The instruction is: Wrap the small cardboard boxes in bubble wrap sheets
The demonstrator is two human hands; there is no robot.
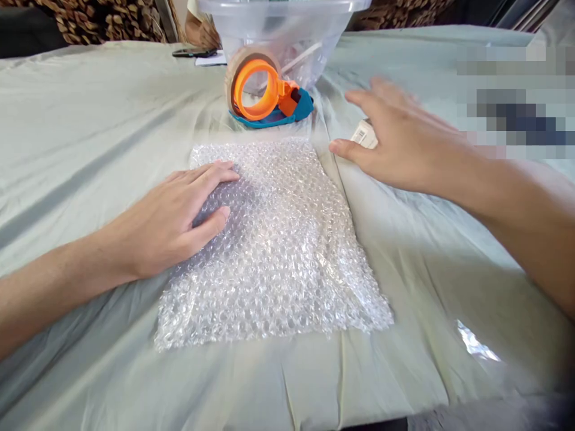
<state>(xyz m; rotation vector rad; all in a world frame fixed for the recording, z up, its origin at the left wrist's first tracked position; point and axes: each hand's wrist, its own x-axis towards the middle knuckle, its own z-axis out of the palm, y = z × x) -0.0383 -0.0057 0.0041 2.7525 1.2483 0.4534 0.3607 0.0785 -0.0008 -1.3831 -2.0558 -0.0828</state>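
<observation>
The small white box (pixel 365 134) lies just off the far right corner of the bubble wrap (pixel 287 251), on the bare cloth and not on the sheet. The right hand (pixel 395 143) is the nearer hand by far. It is spread wide over the box, thumb on the side toward the wrap and fingers fanned past it. The fingertips are blurred, and most of the box is hidden under the palm. Only one printed end shows, so its long axis cannot be told, nor whether the hand touches it.

The left hand (pixel 179 221) lies open and flat, palm down, on the left part of the bubble wrap toward its far edge, and holds nothing. The sheet lies flat, its long axis running away from the person, with its right half uncovered.

The bench is covered with a pale green cloth (pixel 90 120), creased into long folds. Beyond the wrap's far edge stands an orange and blue tape dispenser (pixel 265 90), and close behind it a clear plastic tub (pixel 278 30). Further back lie a dark phone (pixel 194 52) and a sheet of paper (pixel 211 60), in front of patterned brown upholstery.
</observation>
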